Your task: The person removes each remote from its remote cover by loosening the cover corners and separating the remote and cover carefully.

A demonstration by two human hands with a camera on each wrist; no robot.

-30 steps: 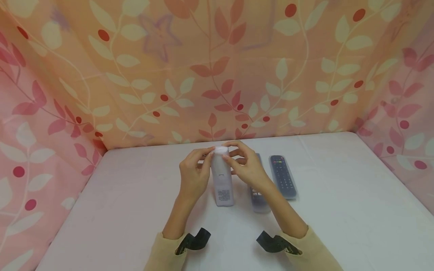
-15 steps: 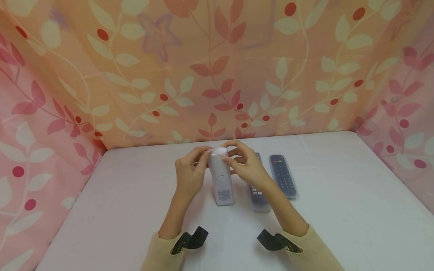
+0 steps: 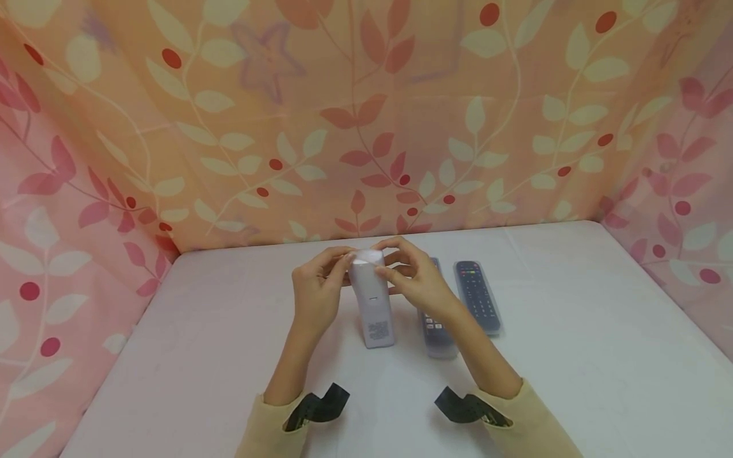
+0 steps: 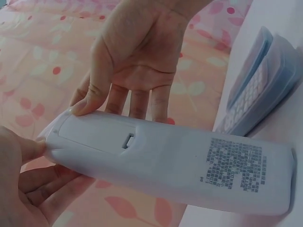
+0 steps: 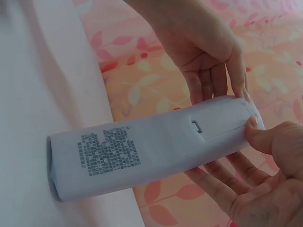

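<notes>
Head view: white remote point(image 3: 372, 299) stands on end on the table point(image 3: 572, 356), back face toward the camera, its lower end on the surface and top end raised between both hands. Left hand point(image 3: 317, 294) and right hand point(image 3: 420, 280) each pinch the top end, thumbs on the back near the battery cover, fingers curled behind. Compared with a second ago, the top end has tilted slightly to the left and the left hand has drifted left and down a little; the base sits in nearly the same spot. Reading: small adjustment of grip at the cover end, no cover visibly displaced yet. Two dark remotes point(image 3: 478, 298) in clear sleeves lie flat just to the right, one partly hidden by the right wrist.

Left wrist view: right hand point(image 4: 135, 71) has its thumb on the upper edge of the remote point(image 4: 180, 161), fingers behind it. Left-hand fingers point(image 4: 33, 184) grasp the end. Cover latch closed, seam flush.

Right wrist view: left hand point(image 5: 208, 61) has fingers behind the remote point(image 5: 151, 146); right thumb point(image 5: 265, 139) presses the cover end.
</notes>
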